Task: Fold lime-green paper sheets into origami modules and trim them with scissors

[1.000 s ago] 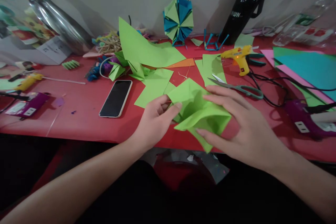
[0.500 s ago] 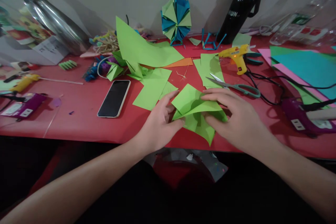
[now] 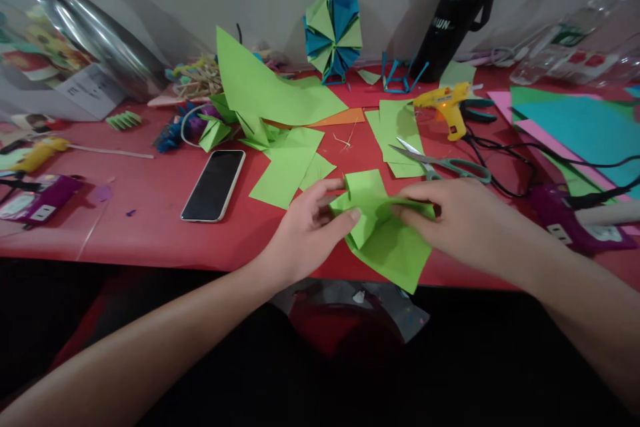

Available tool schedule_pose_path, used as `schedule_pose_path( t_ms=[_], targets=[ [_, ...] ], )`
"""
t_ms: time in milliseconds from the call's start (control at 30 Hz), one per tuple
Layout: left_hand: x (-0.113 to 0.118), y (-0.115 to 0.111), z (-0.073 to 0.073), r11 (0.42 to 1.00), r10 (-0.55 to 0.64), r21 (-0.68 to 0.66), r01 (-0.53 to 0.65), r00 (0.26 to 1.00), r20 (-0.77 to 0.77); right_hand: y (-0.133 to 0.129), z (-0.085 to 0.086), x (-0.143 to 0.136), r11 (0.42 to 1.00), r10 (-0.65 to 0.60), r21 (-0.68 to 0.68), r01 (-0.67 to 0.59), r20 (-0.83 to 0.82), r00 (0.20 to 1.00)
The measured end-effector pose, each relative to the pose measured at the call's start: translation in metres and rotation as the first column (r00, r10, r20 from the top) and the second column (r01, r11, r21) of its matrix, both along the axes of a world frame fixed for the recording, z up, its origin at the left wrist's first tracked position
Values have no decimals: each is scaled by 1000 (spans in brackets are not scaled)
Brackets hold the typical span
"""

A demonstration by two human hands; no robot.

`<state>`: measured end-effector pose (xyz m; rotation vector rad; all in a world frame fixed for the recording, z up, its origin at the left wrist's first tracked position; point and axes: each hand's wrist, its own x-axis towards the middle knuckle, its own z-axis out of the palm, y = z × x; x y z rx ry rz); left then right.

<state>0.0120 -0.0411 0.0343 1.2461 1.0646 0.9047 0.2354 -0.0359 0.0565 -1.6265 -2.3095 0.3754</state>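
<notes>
A partly folded sheet of green paper [image 3: 395,250] is held just above the front edge of the red table [image 3: 150,233]. My left hand [image 3: 310,230] pinches its left side, thumb on top and fingers behind. On the right, my right hand [image 3: 450,220] grips a fold between thumb and fingers. The sheet's creases stand up between the hands, and its lower corner hangs over the table edge. Loose green paper pieces [image 3: 290,160] lie behind my left hand. Behind my right hand are scissors [image 3: 450,167] with grey-green handles, resting partly on more green paper [image 3: 395,127].
A phone [image 3: 214,185] lies to the left. A yellow glue gun [image 3: 447,107] with a black cord sits behind the scissors. Coloured sheets [image 3: 575,127] and a purple power strip [image 3: 565,220] are on the right. A blue-green paper wheel [image 3: 333,33] and black bottle [image 3: 455,20] stand at the wall.
The green paper has been turned and bent: its lower flap now spreads wider and hangs lower, and a small fold stands up by my left thumb. Both hands still hold it.
</notes>
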Motion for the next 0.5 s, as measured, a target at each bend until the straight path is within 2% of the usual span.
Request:
schedule_pose_path(
  t_ms=[100, 200, 333, 500],
  targets=[
    [-1, 0, -2, 998, -26, -53, 30, 996, 81, 0, 6, 2, 996, -15, -84, 17, 19, 1000],
    [-3, -1, -5, 994, -87, -52, 93, 990, 115, -1, 9, 4, 990, 20, -140, -18, 7, 1000],
    [-4, -1, -6, 988, -133, -50, 144, 974, 183, -5, 13, 6, 972, 112, -195, -133, -116, 987],
    [-3, -1, -6, 965, -186, -128, 229, 940, 285, -8, 15, -4, 951, 119, -246, -187, -269, 956]
  ],
)
